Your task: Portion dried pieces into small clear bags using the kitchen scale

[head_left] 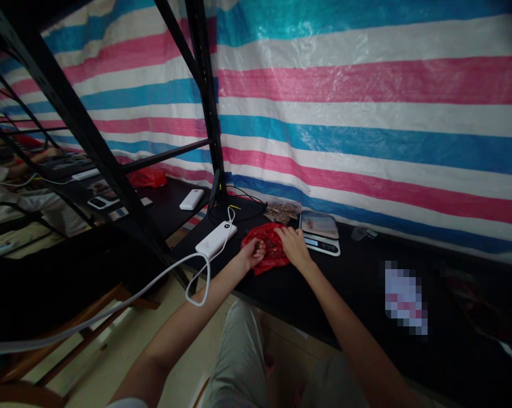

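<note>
Working hands: reaching across a black tabletop [349, 283], both of the person's hands are on a red plastic bag [269, 247].
Left hand: the left hand [252, 254] is curled shut on the bag's near left edge, fingers pinching the film.
Right hand: the right hand [293, 246] lies on the bag's right side, fingers bent onto the plastic; whether it grips or only presses cannot be told.
Bag: it lies crumpled on the table, between a white power bank [216, 238] to its left and a digital kitchen scale [320, 233] to its right, nearly touching the scale.
Cable: a white cable [196, 283] loops from the power bank past the left forearm.
Risk: the forearm could likely snag that loop and drag the power bank off the edge; thin film pulled two ways might tear.
Beyond: small packets [281, 212] lie behind the bag, under a striped tarpaulin [366, 113].
Far left: another person's arm [30, 158] rests at a neighbouring bench.
</note>
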Motion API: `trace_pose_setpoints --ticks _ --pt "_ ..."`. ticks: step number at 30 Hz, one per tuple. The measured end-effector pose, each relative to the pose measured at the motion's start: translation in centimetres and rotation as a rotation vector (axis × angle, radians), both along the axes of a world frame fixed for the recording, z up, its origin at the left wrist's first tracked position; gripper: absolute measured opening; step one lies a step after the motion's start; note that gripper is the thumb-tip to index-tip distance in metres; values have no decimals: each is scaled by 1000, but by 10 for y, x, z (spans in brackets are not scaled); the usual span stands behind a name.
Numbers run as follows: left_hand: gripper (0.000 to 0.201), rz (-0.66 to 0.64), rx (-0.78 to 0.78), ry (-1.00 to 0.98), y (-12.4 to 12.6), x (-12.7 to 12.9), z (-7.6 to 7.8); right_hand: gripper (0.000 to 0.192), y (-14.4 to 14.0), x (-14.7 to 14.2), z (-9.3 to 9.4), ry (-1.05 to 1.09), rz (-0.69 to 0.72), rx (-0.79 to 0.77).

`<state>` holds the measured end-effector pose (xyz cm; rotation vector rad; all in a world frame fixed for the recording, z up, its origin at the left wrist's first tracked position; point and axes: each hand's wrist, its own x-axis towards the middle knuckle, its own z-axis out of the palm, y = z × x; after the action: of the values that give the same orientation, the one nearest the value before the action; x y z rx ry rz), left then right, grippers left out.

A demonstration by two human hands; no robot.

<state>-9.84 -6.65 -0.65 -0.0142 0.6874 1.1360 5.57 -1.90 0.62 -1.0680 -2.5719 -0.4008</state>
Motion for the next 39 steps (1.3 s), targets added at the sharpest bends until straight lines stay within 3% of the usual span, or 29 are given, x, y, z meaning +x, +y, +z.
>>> trace_pose_setpoints --ticks 5,13,28,39 --pt "17 -4 4 0 1 0 -3 25 6 -1 1 154 -133 -12" --pt "19 -7 7 10 0 0 -3 11 17 0 -3 57 -82 -95" --pt "20 -14 6 37 -3 1 1 18 24 -5 -18 85 -213 -167" --pt "24 -24 21 48 -2 0 0 11 26 -5 -15 52 -66 -154"
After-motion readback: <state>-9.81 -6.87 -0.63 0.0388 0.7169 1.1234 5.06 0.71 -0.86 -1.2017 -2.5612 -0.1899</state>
